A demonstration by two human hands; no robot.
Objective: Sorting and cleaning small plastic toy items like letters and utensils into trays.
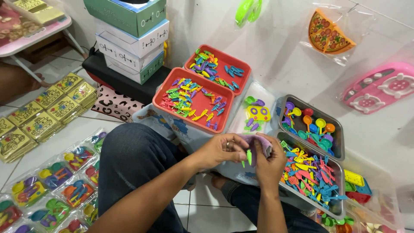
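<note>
My left hand (220,149) and my right hand (268,162) meet in front of me over my lap. Together they hold a small purple toy piece (258,144), with a tiny green toy utensil (249,156) pinched between the fingers under it. Just right of my right hand stands a metal tray (335,206) full of small coloured plastic utensils. Beyond my hands lies a red tray (165,105) with more small coloured pieces.
A second red tray (246,82) sits farther back and a second metal tray (339,129) holds toy spoons. A yellow toy stove (258,113) lies between the trays. Packed toy sets (51,190) and yellow packs (47,112) cover the floor left. Stacked boxes (131,39) stand behind.
</note>
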